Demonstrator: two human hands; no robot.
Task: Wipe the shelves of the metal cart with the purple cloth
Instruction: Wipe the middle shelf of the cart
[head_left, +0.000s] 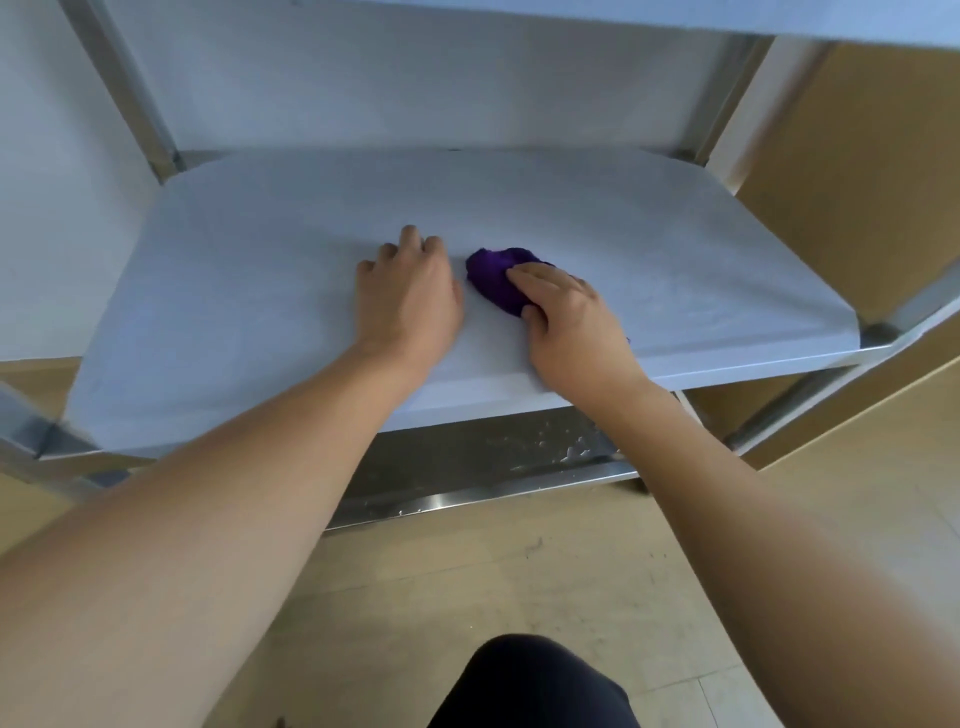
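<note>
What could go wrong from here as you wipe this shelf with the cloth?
The cloth is bunched small under the right hand, so strokes may miss far corners of the shelf. It seems covered by a pale sheet; wiping could wrinkle it, though the left hand presses on it. Droplets on the lower shelf could be overlooked.

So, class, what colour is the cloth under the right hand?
Deep purple. The cloth shows best in the head view, bunched under the right hand.
</note>
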